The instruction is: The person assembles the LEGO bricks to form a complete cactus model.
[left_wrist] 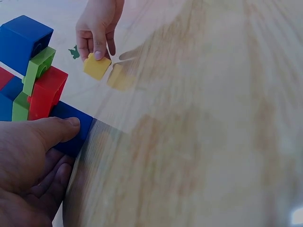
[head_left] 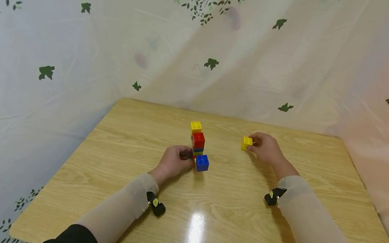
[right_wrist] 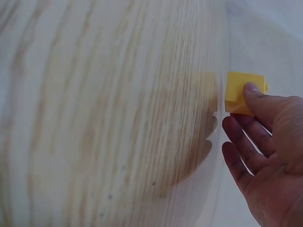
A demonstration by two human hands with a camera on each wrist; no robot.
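A tower of toy building bricks stands near the middle of the table, with a red brick (head_left: pixel 198 140), a yellow brick (head_left: pixel 196 127) behind it and a blue brick (head_left: pixel 202 163) jutting out towards me. My left hand (head_left: pixel 174 161) grips the tower low down; its thumb presses a blue bottom brick (left_wrist: pixel 75 137) in the left wrist view. Above that are a red brick (left_wrist: pixel 47 92) and a thin green one (left_wrist: pixel 38 70). To the right, my right hand (head_left: pixel 267 150) pinches a separate yellow brick (right_wrist: pixel 239 90) between thumb and fingers, close over the table and apart from the tower.
The light wooden table (head_left: pixel 102 175) ends at a back edge just beyond the bricks. A pale cloth (head_left: pixel 172 71) with leaf prints hangs behind and at both sides. Small black wrist cameras (head_left: pixel 156 205) sit on both sleeves.
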